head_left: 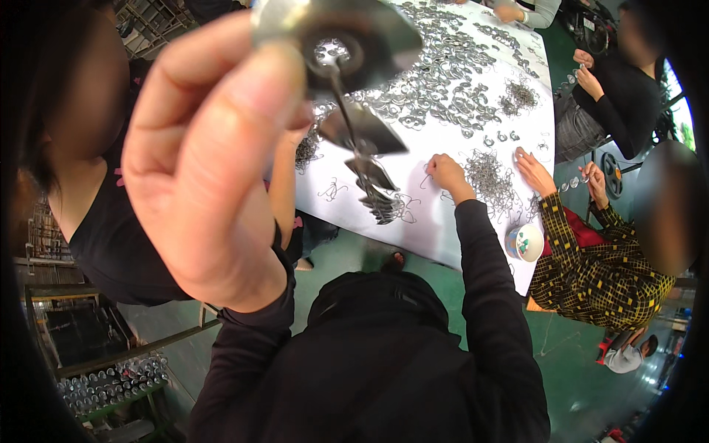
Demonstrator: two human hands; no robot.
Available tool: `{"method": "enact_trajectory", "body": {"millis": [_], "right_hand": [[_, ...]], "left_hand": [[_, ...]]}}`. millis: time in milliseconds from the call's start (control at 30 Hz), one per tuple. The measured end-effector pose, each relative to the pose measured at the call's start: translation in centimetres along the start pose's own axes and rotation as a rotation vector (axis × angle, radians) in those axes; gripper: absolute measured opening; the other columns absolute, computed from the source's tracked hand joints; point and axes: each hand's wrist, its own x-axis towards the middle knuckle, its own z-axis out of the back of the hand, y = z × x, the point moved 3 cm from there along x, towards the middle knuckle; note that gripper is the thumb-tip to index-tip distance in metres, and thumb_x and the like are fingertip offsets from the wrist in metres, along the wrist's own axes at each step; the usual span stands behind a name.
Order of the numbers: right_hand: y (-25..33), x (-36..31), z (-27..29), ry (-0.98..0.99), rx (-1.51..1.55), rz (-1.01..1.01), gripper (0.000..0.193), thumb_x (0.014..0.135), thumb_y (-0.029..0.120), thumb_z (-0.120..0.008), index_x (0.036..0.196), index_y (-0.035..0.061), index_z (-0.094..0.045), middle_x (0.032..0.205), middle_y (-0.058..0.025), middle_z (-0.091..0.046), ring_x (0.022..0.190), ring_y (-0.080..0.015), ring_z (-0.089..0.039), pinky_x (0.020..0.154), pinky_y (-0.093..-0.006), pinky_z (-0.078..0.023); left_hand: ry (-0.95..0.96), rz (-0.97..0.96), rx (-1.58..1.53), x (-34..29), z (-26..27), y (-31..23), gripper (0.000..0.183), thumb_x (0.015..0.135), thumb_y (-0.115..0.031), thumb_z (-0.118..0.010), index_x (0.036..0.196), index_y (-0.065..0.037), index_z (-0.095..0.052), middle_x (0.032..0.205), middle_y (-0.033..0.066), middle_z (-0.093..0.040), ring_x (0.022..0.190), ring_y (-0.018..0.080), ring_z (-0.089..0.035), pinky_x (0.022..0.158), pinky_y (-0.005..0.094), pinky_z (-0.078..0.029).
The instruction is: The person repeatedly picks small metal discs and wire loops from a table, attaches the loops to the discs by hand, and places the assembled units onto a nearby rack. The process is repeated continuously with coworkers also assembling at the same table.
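Close to the camera, my left hand pinches the rim of a shiny metal disc with a round hole at its middle. From that hole a thin wire runs down to a string of similar bent metal pieces, which dangles over the white table. My right hand rests low over the tabletop with its fingertips together on a thin wire hook. Several loose wire hooks lie between this hand and the hanging string.
Many metal pieces cover the table's far part. Wire hooks form a heap right of my right hand and another heap farther back. A white cup stands at the right edge. Co-workers sit left and right, one in a yellow-and-black patterned top.
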Motion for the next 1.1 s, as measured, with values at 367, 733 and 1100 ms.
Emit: {"method": "enact_trajectory", "body": {"millis": [367,733,1100], "right_hand": [[-2.5,-5.5,0.8,0.02,1.185,-0.557,0.011,0.087,0.015,-0.06,0.091,0.0056,-0.062,0.08,-0.0032,-0.065,0.062,-0.008,-0.06,0.052,-0.0188,-0.046],[18.4,-24.9,12.9,-0.073,1.435,0.016,0.007,0.081,0.009,-0.063,0.083,0.0025,-0.062,0.092,-0.0026,-0.052,0.083,-0.0096,-0.047,0.071,-0.0219,-0.037],[21.4,-28.2,9.7,-0.071,1.539,-0.135,0.004,0.081,0.002,-0.062,0.084,-0.0003,-0.062,0.105,-0.0043,-0.049,0.093,-0.011,-0.047,0.081,-0.0231,-0.038]], "left_hand": [[0.083,0.16,0.151,-7.3,-0.7,-2.1,0.018,0.08,-0.007,-0.057,0.092,0.006,-0.056,0.085,0.0115,-0.055,0.072,0.0119,-0.049,0.067,0.0237,-0.04],[0.123,0.355,0.273,-19.5,2.8,3.9,0.015,0.074,0.005,-0.067,0.087,-0.001,-0.065,0.081,0.0058,-0.062,0.068,0.0104,-0.055,0.061,0.0225,-0.044],[0.154,0.366,0.342,-21.8,2.8,6.3,0.015,0.073,0.003,-0.068,0.087,-0.002,-0.065,0.08,0.0063,-0.063,0.07,0.0138,-0.058,0.061,0.0242,-0.045]]}}
